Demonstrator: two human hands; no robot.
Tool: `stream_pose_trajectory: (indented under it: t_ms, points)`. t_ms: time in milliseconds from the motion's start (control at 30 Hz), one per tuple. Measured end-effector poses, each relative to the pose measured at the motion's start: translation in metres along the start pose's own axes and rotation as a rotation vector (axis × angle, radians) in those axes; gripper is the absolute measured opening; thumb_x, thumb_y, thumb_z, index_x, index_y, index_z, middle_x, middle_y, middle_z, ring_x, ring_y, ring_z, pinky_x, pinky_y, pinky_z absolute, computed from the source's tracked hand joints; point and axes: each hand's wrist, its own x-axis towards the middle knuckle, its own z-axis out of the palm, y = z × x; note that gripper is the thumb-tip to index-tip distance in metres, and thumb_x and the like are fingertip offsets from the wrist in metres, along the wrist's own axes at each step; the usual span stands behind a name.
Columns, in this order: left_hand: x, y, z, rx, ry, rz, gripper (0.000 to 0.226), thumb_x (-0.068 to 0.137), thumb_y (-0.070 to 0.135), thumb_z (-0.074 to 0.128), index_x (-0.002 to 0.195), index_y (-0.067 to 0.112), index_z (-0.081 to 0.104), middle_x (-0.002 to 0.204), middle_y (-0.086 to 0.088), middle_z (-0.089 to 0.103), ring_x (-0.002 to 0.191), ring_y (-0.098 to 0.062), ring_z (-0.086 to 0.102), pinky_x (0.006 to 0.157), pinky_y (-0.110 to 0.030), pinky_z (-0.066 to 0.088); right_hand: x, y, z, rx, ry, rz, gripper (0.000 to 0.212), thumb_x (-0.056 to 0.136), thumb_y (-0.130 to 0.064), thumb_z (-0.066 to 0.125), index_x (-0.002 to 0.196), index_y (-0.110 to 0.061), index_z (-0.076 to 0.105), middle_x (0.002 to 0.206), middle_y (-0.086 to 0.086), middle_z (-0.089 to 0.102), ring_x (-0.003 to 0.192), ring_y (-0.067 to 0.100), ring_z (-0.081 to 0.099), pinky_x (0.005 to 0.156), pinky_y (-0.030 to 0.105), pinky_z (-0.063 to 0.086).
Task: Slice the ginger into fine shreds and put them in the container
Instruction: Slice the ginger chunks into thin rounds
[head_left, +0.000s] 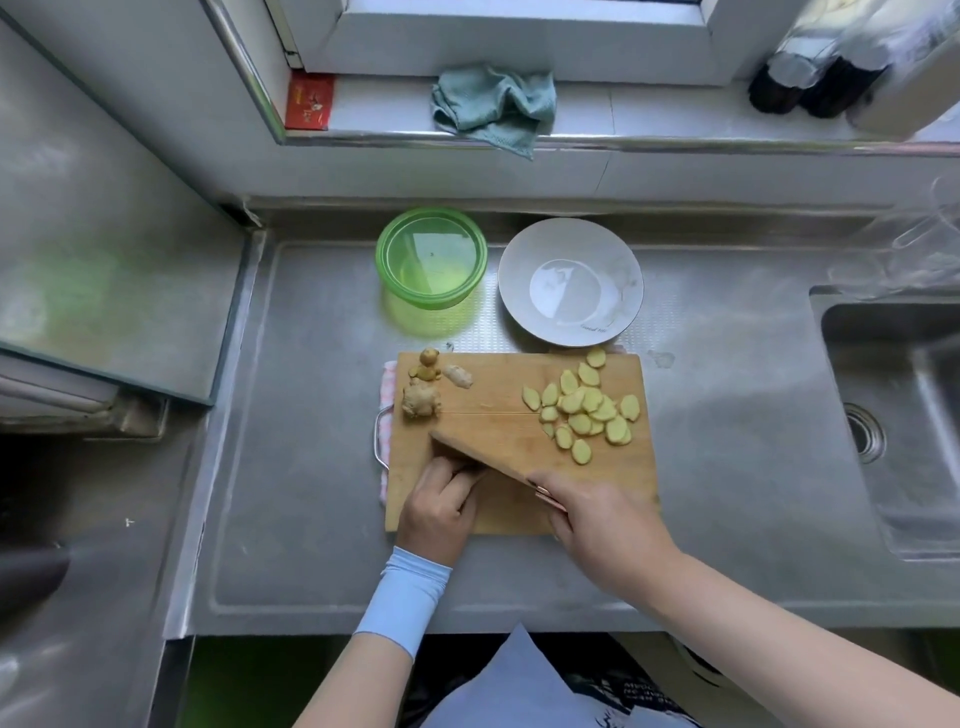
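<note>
A wooden cutting board (498, 384) lies on the steel counter. Several pale yellow ginger slices (587, 405) are spread over its right part. Unpeeled ginger knobs (422, 400) and small trimmings sit at its upper left corner. My right hand (597, 525) grips the handle of a cleaver (483, 454), whose blade lies slanted across the lower middle of the board. My left hand (441, 506) rests curled against the left side of the blade; whatever lies under its fingers is hidden. A green plastic container (431, 257) stands empty behind the board.
A grey plate (571, 283) sits to the right of the green container. A sink (898, 415) is at the right. A teal cloth (493, 106) lies on the window ledge, dark bottles (810, 83) farther right. A checked cloth (387, 395) lies under the board.
</note>
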Motion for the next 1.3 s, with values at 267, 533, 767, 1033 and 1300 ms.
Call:
stream_pose_trajectory:
  t_ms: [267,533,767,1033,1300]
  points:
    - [-0.004,-0.006,0.004,0.051,0.044,0.022,0.025,0.076,-0.004,0.077,0.100,0.005,0.078,0.097,-0.012,0.071,0.093,-0.023,0.062,0.088,-0.019,0.046,-0.016,-0.008,-0.002,-0.127,0.120,-0.078,0.037,0.093,-0.036,0.035,0.125,-0.035,0.053,0.062,-0.010,0.053,0.046,0.019,0.050,0.035,0.029,0.036]
    - [-0.002,-0.003,0.004,0.051,0.033,-0.012,0.011,0.085,0.005,0.070,0.093,0.002,0.078,0.095,-0.013,0.073,0.092,-0.024,0.061,0.087,-0.019,0.045,-0.017,-0.006,-0.006,-0.163,0.109,-0.052,0.035,0.092,-0.037,0.036,0.125,-0.038,0.049,0.060,-0.007,0.052,0.043,0.021,0.049,0.033,0.032,0.037]
    - [-0.002,-0.003,0.004,0.031,0.029,-0.017,0.013,0.087,0.006,0.066,0.092,0.000,0.077,0.095,-0.013,0.072,0.092,-0.025,0.062,0.085,-0.024,0.048,-0.016,-0.006,-0.009,-0.154,0.073,-0.052,0.034,0.094,-0.034,0.040,0.127,-0.038,0.046,0.062,-0.006,0.052,0.046,0.022,0.051,0.036,0.036,0.042]
    - [-0.003,-0.004,0.004,0.033,0.024,-0.006,0.012,0.080,-0.002,0.073,0.091,-0.001,0.076,0.094,-0.015,0.073,0.092,-0.025,0.062,0.086,-0.021,0.046,-0.017,-0.008,-0.011,-0.172,0.031,-0.039,0.033,0.094,-0.026,0.057,0.125,-0.035,0.048,0.059,-0.007,0.049,0.044,0.020,0.048,0.034,0.033,0.038]
    - [-0.002,-0.005,0.005,0.013,0.038,-0.008,0.019,0.072,-0.009,0.077,0.089,-0.001,0.076,0.091,-0.016,0.071,0.088,-0.026,0.061,0.082,-0.023,0.048,-0.011,-0.012,-0.009,-0.186,-0.053,-0.011,0.041,0.096,-0.019,0.054,0.132,-0.036,0.043,0.065,-0.005,0.051,0.051,0.023,0.051,0.042,0.037,0.043]
